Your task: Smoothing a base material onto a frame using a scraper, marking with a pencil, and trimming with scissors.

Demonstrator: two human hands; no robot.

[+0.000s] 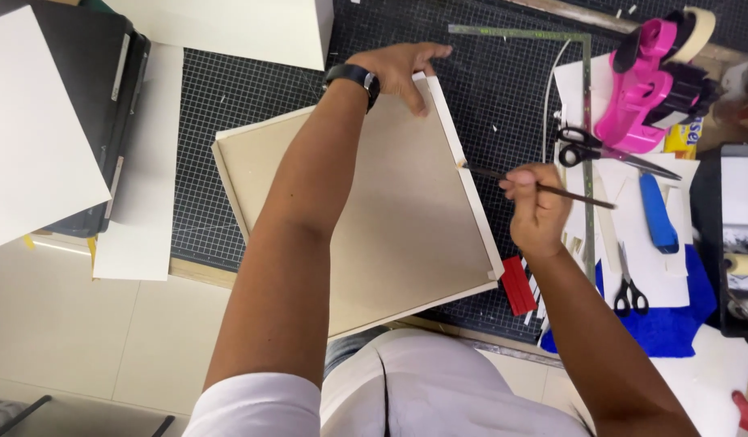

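- The shallow tan cardboard tray with raised cream-white side walls [390,218] lies turned at an angle on the black gridded cutting mat [503,105], its near corner reaching past the mat's near edge toward the person's lap.
- The left hand [402,69] lies flat, palm down, on the tray's far corner, fingers spread over the rim and the floor. It grips nothing; it only presses. A black wristwatch [353,78] sits on that wrist.
- The right hand [536,206] pinches a thin dark-handled brush [540,188] between thumb and fingertips, fingers curled close around the shaft. The tip touches the right-hand wall about halfway along, toward the mat's right edge.
- To do this well, judging from the pose: keep the left palm steady so the tray cannot swivel on the mat, and run the brush along the wall's top edge in one even stroke rather than dabbing.
- A low brush angle, as held here, should keep the bristles on the narrow wall and off the tan floor.
- Whether the bristles carry glue or paint cannot be told.
- Just right of the brush hand, along the mat's right edge, lie black-handled scissors [588,152], a steel L-square ruler [586,113], a blue-handled cutter [657,212] and a pink tape dispenser [641,89], all apart from the tray.
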